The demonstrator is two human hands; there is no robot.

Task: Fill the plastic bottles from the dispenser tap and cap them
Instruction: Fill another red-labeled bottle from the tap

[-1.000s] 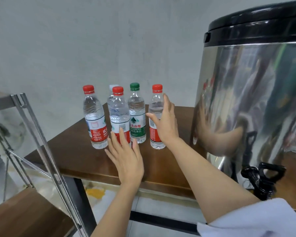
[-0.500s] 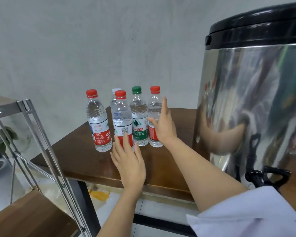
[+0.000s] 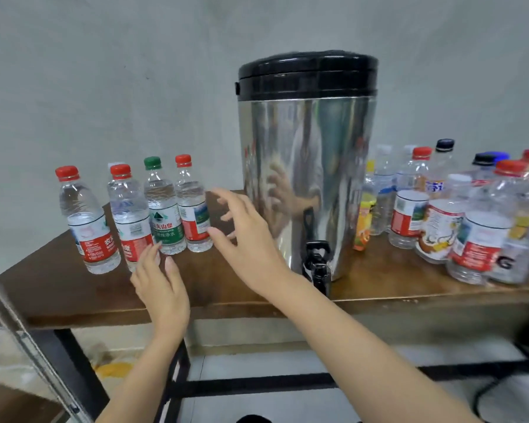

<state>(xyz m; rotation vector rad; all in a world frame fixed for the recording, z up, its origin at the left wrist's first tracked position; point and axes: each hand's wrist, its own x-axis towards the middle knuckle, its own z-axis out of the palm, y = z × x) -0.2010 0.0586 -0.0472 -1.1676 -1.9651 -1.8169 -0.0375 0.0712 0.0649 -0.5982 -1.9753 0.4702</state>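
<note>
Several capped, water-filled bottles stand in a group at the table's left: a red-capped one at far left, another red-capped one, a green-capped one and a red-capped one. A steel dispenser with a black lid stands in the middle, its black tap at the front bottom. My left hand is spread, fingertips touching the second bottle's base. My right hand hovers with relaxed fingers between the filled bottles and the dispenser, holding nothing.
Several empty bottles with mixed caps crowd the table's right side. The brown wooden table has a black frame beneath. A metal rack post slants across the lower left. A grey wall is behind.
My view has swung right and back, bringing the whole dispenser and the empty bottles into sight. My right hand has come off the rightmost filled bottle and moved right toward the dispenser.
</note>
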